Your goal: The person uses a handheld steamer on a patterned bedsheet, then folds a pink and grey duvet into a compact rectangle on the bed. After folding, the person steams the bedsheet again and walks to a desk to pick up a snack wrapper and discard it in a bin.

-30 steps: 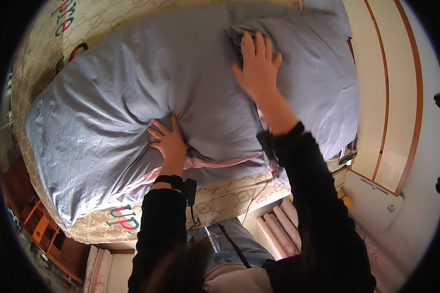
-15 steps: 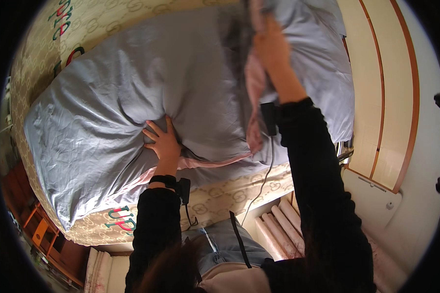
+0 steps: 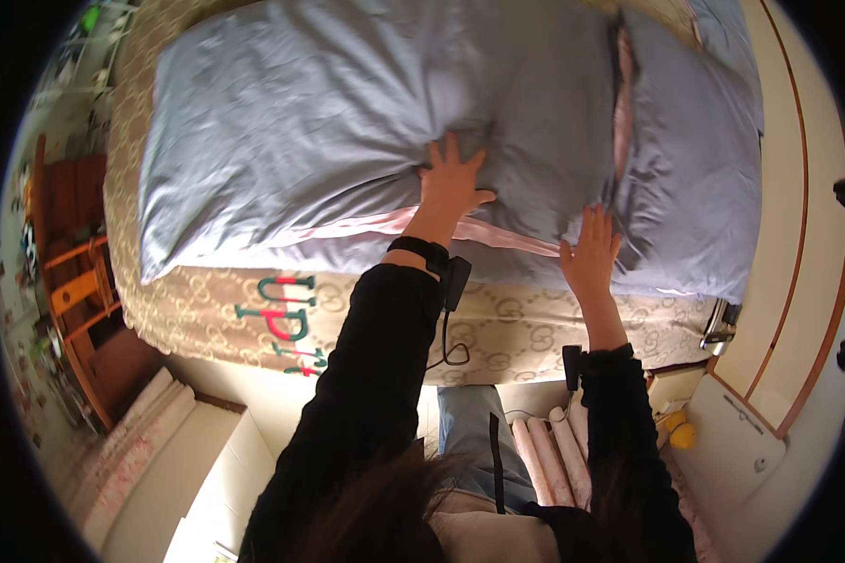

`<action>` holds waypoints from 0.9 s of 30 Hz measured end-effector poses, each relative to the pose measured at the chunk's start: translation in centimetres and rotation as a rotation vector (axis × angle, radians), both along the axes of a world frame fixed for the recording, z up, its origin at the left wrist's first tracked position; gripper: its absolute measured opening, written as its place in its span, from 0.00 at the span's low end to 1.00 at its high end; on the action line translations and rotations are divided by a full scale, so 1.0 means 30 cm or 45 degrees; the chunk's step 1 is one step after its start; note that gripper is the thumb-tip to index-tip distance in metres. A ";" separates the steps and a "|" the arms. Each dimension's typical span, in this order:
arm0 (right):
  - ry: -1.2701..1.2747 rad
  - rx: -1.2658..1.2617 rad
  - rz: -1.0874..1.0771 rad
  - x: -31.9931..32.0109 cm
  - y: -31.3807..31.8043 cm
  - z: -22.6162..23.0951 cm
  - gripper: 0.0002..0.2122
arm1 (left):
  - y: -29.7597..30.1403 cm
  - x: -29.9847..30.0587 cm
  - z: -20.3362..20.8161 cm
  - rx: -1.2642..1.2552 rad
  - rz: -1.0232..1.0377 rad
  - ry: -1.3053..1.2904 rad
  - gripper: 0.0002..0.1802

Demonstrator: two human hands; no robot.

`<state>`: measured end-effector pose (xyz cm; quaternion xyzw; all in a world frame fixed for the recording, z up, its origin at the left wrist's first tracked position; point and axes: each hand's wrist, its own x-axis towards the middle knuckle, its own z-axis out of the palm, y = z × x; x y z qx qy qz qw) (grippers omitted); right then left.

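Observation:
A grey quilt point(image 3: 319, 113) with a pink underside lies folded on the bed. Pink lining point(image 3: 371, 223) shows in a strip along its near edge, and again in a narrow gap between the large folded part and the right-hand section. My left hand point(image 3: 451, 183) presses flat on the quilt near its middle, fingers spread, with creases running out from it. At the near right corner of the folded part, below that gap, my right hand point(image 3: 591, 251) rests with its fingers stretched out on the fabric. Black bands with small dark boxes circle both wrists.
A tan patterned cover point(image 3: 498, 324) hangs over the bed's near side. Pale rolled bundles point(image 3: 554, 455) stand below it, beside my legs. A cream panel with wood trim point(image 3: 789, 206) borders the right; brown wooden furniture point(image 3: 75, 281) stands left. A yellow object point(image 3: 683, 433) lies lower right.
My right hand has come down from the far side, letting go of the quilt fold, and now lies at the near edge. My left hand stays pressed on the quilt; the view has shifted.

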<state>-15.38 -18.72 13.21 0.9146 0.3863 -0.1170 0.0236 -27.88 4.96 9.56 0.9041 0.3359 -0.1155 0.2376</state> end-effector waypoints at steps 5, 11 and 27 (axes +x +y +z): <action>0.186 0.436 0.144 -0.414 0.192 0.095 0.37 | 0.344 -0.540 0.110 0.055 0.424 -0.469 0.32; 0.265 0.347 0.503 -0.901 0.532 0.093 0.40 | 0.724 -1.479 0.169 0.731 1.582 -0.023 0.59; 0.151 0.079 0.632 -1.241 0.917 -0.038 0.37 | 0.924 -1.887 0.003 -0.262 2.065 -1.055 0.26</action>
